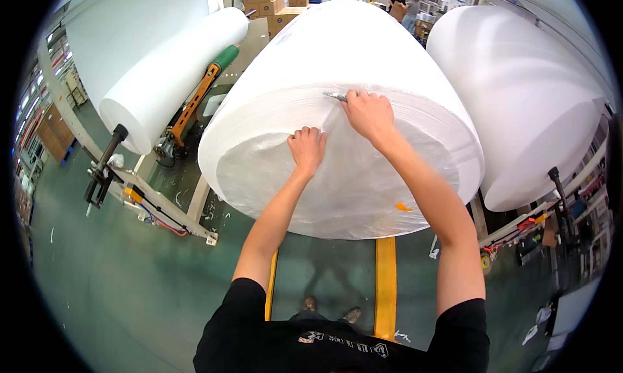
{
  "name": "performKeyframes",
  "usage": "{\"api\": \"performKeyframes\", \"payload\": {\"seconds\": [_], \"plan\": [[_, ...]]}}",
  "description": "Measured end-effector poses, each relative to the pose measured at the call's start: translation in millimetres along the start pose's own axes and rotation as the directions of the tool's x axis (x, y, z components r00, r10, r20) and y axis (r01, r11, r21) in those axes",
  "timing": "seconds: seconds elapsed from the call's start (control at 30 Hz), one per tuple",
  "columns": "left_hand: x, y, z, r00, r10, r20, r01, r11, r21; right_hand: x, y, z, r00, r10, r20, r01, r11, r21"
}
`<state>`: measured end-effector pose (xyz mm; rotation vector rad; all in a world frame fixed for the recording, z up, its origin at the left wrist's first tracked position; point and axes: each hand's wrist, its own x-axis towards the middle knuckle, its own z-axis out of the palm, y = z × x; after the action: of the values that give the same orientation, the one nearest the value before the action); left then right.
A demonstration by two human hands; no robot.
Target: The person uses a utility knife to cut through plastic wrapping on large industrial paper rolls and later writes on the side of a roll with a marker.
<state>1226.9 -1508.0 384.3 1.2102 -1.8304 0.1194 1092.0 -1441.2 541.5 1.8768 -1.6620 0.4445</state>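
A huge white paper roll (363, 42) lies in front of me, its near end partly covered by clear plastic film (285, 191). My right hand (368, 115) is closed round a utility knife (335, 96), whose tip points left against the upper part of the roll's end. Lower and to the left, my left hand (307, 151) has its fingers bent onto the film, which looks gathered between the hands. Exactly how much film the left fingers pinch is hidden. An orange scrap (403, 207) sits on the film at lower right.
Smaller white rolls stand left (175, 74) and right (513, 100), on frames with black shaft ends (115, 139). A green roller (225, 58) on an orange arm is beside the left roll. Yellow strips (385, 282) run along the floor. Boxes (264, 0) and people (410, 13) are far back.
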Motion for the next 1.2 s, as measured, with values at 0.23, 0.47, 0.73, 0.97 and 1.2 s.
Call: {"api": "performKeyframes", "payload": {"seconds": [0.23, 0.47, 0.73, 0.97, 1.2], "plan": [[-28.5, 1.5, -2.0, 0.975, -0.104, 0.194, 0.167, 0.924, -0.345, -13.5, 41.6, -4.4, 0.977, 0.132, 0.168, -0.091, 0.968, -0.235], [-214.8, -74.5, -16.5, 0.803, -0.040, 0.595, 0.223, 0.945, -0.238, -149.2, 90.9, -108.6, 0.866, 0.452, 0.212, -0.405, 0.885, -0.230], [-544.0, -149.3, -132.9, 0.032, -0.436, 0.900, 0.283, 0.867, 0.410, -487.4, 99.5, -48.7, 0.109, 0.647, 0.755, -0.991, 0.015, 0.131], [-625.2, -130.8, -246.0, -0.136, -0.715, 0.686, 0.239, 0.648, 0.723, -721.1, 20.6, 26.3, -0.346, 0.333, 0.877, -0.901, -0.378, -0.212], [-500.0, -77.9, -59.9, 0.516, -0.348, 0.783, 0.083, 0.930, 0.359, -725.2, 95.4, 47.0, -0.177, 0.434, 0.884, -0.971, -0.223, -0.085]]}}
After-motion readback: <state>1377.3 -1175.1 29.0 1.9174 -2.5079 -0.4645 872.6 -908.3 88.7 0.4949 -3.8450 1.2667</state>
